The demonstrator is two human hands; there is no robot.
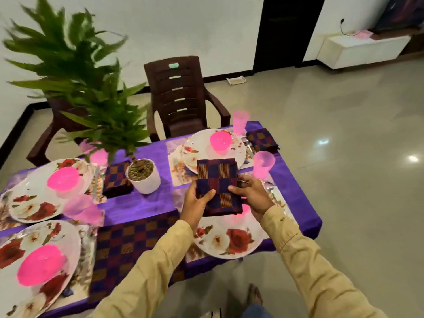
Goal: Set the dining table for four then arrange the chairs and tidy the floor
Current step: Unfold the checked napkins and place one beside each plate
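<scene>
Toward the left edge of the worktop [158, 198], two floral plates carry pink bowls, and a folded checked napkin [117, 180] lies touching the white plant pot [144, 175]. A larger checked cloth [135, 244] drapes over the near edge, limp and unfolded.

Right of it, the left hand [197, 200] has its grip closed on the lower left of a folded napkin [218, 184], thumb on top and fingers beneath. The right hand [250, 193] pinches the napkin's right edge the same way. The napkin is held in the air above the near-right plate [229, 237].

It looks light, soft and floppy, not fragile. The folds would likely slip apart if held by one corner, so pinching opposite edges through all layers suits it best.

Toward the far right corner, another folded napkin [261, 138] lies beside the far plate [215, 150].
</scene>
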